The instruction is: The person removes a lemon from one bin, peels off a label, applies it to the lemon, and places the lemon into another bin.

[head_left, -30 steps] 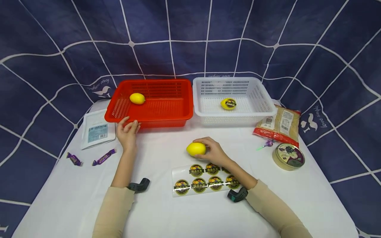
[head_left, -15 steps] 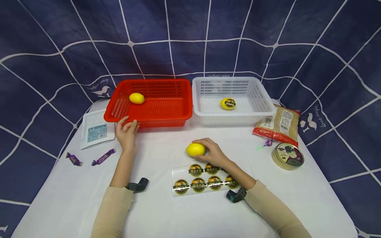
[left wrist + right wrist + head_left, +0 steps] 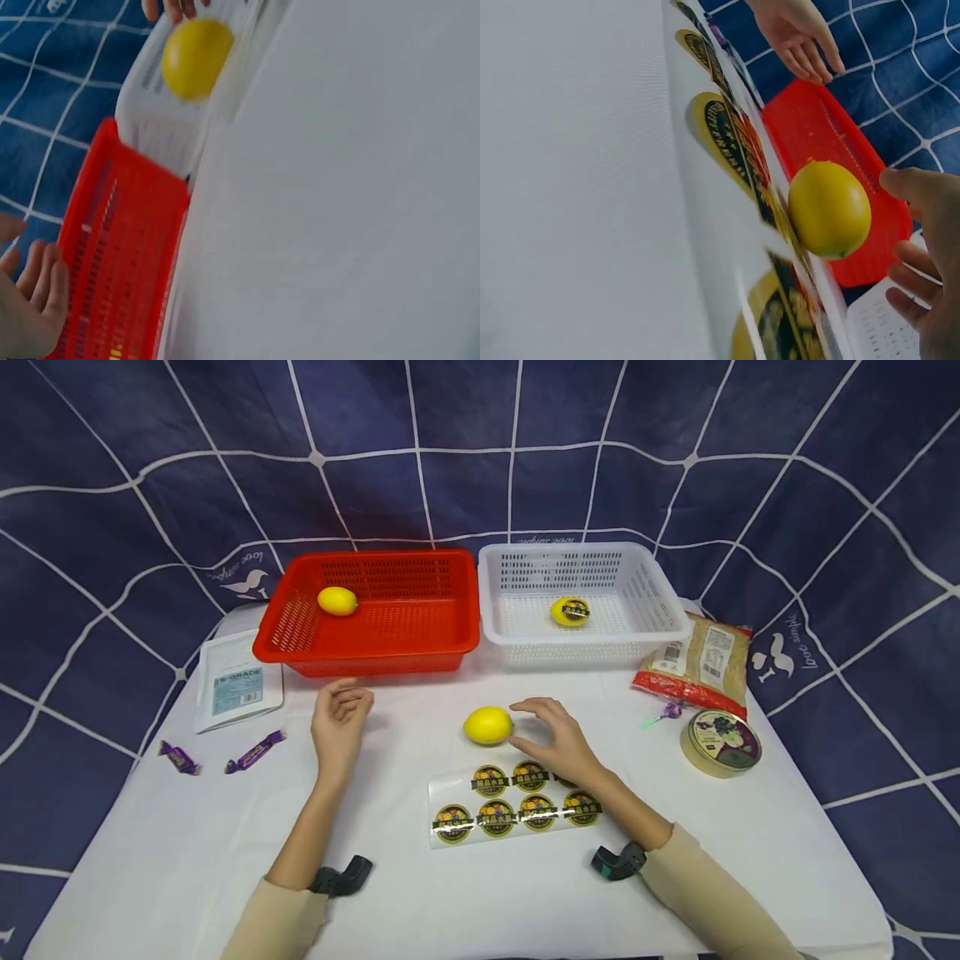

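Both hands are pulling back: the left hand (image 3: 342,714) is sitting just below the red basket (image 3: 375,662) at left of centre in the head view, and the right hand (image 3: 558,742) is hanging just beside the loose lemon (image 3: 488,726), no longer gripping it. That lemon is resting mid-frame on the white table (image 3: 420,902), just above the sticker sheet (image 3: 465,843).

Over to the right wrist view, which is showing a clear gap between thumb and fingers; they are standing wide apart, holding nothing, with the lemon lying outside them. It is also revealing the left palm at the top of the frame, fingers bending loosely around nothing. Left wrist view now, dim and soft: a yellow patch is peeking through the slots at bottom left, perhaps the red basket's plain lemon (image 3: 337,602), though the slats are hiding too much for certainty. Only the head view is showing the stickered lemon (image 3: 570,611), lying in the white basket (image 3: 585,653) at upper right.

Against the earlier frames, the left fingers are leaving the basket's rim, while the loose lemon is keeping roughly its place by the stickers.
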A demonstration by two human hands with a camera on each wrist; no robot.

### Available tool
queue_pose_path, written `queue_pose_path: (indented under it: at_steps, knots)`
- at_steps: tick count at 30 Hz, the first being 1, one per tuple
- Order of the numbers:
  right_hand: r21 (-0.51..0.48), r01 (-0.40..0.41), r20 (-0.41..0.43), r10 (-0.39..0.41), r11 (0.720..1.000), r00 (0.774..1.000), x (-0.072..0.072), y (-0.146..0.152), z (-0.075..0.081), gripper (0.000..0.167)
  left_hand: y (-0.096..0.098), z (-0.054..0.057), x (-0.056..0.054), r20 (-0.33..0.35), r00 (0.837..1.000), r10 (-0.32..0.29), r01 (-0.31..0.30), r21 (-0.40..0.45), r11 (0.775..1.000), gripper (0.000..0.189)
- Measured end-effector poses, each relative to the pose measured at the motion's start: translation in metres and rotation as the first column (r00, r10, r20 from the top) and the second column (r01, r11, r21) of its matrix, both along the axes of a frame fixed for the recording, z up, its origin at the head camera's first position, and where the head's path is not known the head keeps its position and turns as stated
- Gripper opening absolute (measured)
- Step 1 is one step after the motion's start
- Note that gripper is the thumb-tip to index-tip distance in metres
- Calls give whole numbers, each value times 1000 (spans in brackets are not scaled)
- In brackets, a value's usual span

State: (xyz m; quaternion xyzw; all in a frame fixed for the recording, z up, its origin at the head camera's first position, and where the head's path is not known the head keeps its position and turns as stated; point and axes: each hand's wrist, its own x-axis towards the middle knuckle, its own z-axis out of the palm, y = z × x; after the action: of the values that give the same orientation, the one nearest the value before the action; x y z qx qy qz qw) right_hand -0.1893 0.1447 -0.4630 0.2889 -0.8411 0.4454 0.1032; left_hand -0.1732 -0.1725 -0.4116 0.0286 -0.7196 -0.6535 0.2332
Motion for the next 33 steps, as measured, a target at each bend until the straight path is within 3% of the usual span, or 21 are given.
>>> queue_pose_path:
  at_steps: [2,4,6,8,10,12,14,16,22,25,29,33]
  knots:
    - [11,4,14,-4,1000,1000,5,7,-2,42,5,-13,5,0,985,-173,173,-49,984,36]
    - [58,-11,49,8,998,999,10,13,-6,42,10,-27,8,40,942,-332,334,-104,937,37]
    - [128,-49,85,38,991,996,14,17,-11,47,14,-42,10,127,888,-442,458,-169,873,41]
    - [192,-93,116,71,977,991,18,19,-16,54,18,-55,12,222,834,-505,550,-260,794,45]
    - [248,-125,116,99,961,988,20,19,-19,61,21,-63,15,289,797,-530,604,-362,710,48]
    - [278,-141,94,119,950,988,21,18,-22,64,24,-67,17,310,775,-551,630,-441,639,49]
    - [298,-141,60,129,944,990,22,17,-24,65,26,-69,18,303,768,-564,633,-492,597,46]
    - [309,-141,32,138,940,990,22,16,-25,65,28,-70,19,293,767,-571,631,-508,586,43]
    - [301,-151,18,152,942,988,21,15,-27,56,31,-70,19,302,764,-571,636,-506,583,34]
    - [285,-156,14,159,946,987,21,14,-27,52,31,-70,18,314,756,-574,650,-466,600,29]
    - [231,-159,6,162,960,987,22,8,-26,45,32,-69,19,316,723,-614,691,-335,640,27]
    - [136,-176,-1,177,975,984,25,1,-23,39,35,-61,22,301,680,-669,730,-189,657,28]
